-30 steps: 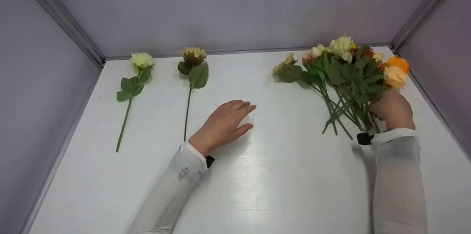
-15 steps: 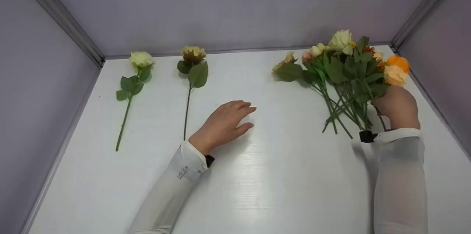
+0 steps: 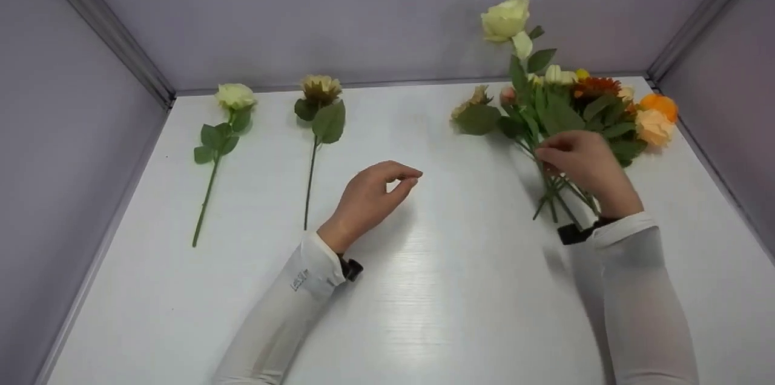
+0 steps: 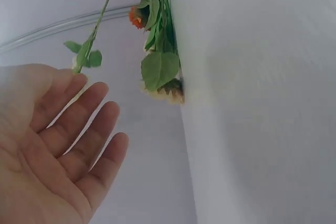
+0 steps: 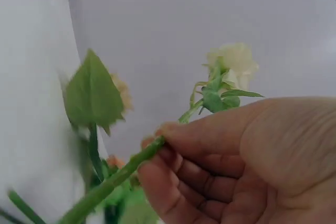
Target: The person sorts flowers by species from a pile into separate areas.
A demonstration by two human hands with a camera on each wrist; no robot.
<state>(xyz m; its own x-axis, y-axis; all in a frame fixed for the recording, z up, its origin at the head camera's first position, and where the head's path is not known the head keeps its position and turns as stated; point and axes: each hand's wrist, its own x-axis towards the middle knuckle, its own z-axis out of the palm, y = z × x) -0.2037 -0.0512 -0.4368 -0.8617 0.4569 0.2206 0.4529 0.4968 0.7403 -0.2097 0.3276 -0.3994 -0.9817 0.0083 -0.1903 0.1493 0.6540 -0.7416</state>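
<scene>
My right hand (image 3: pixel 584 164) pinches the green stem (image 5: pixel 113 182) of a cream-white rose between thumb and fingertips. The rose's bloom (image 3: pixel 506 19) stands raised above the other flowers, its leaves just below it. In the right wrist view that bloom (image 5: pixel 233 66) is beyond the thumb. My left hand (image 3: pixel 378 194) is held over the middle of the table with nothing in it. Its fingers (image 4: pixel 79 124) are loosely bent in the left wrist view. Behind and beside the right hand lies a bunch of flowers (image 3: pixel 599 91), their stems crossing; the hand hides part of them.
Toward the left lie a single white rose (image 3: pixel 235 97) and a beige flower (image 3: pixel 321 89) with a dark stem, set apart. Another beige flower (image 3: pixel 472 108) lies at the bunch's left edge. Grey walls (image 3: pixel 387 16) enclose the white table (image 3: pixel 436 312) at the back and sides.
My right hand has moved left, lifting the white rose up out of the bunch. An orange-red flower behind it shows more now. The left thumb and index finger have come closer together.
</scene>
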